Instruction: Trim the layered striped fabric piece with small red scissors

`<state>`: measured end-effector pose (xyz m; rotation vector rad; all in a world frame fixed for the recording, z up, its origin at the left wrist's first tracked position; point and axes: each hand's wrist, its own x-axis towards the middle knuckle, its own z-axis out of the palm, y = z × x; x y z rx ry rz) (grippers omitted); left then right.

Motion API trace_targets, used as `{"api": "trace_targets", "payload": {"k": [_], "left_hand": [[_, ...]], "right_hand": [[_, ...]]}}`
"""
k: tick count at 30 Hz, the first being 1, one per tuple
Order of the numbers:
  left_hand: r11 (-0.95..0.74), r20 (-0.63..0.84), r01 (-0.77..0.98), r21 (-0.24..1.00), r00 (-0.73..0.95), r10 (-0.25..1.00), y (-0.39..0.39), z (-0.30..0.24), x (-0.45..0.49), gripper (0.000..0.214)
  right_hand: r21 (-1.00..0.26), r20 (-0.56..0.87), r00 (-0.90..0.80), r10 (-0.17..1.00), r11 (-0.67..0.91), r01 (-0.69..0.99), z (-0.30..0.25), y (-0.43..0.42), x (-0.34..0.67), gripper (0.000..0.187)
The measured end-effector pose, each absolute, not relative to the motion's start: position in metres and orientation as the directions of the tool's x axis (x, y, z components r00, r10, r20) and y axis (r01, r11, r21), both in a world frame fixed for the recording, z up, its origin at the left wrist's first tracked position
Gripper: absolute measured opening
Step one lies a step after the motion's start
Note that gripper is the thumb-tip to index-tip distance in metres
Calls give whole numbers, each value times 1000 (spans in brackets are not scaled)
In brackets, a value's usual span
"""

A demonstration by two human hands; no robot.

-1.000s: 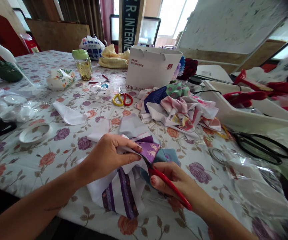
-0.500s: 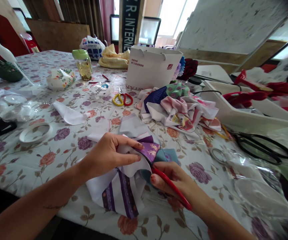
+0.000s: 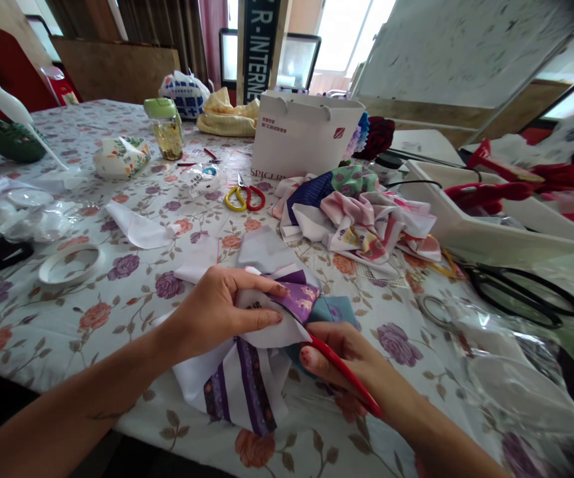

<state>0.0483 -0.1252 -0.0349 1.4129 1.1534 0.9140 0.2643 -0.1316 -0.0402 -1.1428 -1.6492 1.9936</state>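
Note:
My left hand [image 3: 220, 311] is closed on a bundle of purple and white striped fabric [image 3: 247, 378], pinching its upper edge between thumb and fingers. My right hand [image 3: 347, 362] grips red-handled scissors [image 3: 343, 373], whose blades point up-left into the purple patterned piece [image 3: 297, 299] of the same bundle. A teal scrap [image 3: 329, 310] lies under the blades. Both hands work near the table's front edge, over the floral tablecloth [image 3: 117, 292].
Behind the hands lie a heap of mixed fabric scraps [image 3: 361, 216], small yellow and red scissors [image 3: 244, 196], a white paper bag [image 3: 303, 136] and a jar with a green lid [image 3: 166, 127]. Large black scissors [image 3: 521, 292] and clear plastic wrap [image 3: 506, 372] lie right. A tape roll [image 3: 70, 263] lies left.
The scissors have crept slightly further into the purple fabric. My left hand has shifted its grip a little; the white fold under it has spread out.

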Motion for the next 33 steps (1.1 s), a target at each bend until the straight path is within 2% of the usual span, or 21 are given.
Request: {"api": "trace_targets", "payload": {"k": [10,20,33], "left_hand": [[-134,71,270,954,231,970,-128,-33,48,26],[-93,22,278,956,249,968,-129,-32,48,30],[-112,54,228,967,244,968,-129,-34,48,30]], "right_hand": [[-917,-398,-614,682,-282,281,-41,-132,264,48],[-915,-403,-611,681,-293,277,-39,-133,264,52],[-927,-373,-609,700,-301,221,-45,-135,262,55]]}}
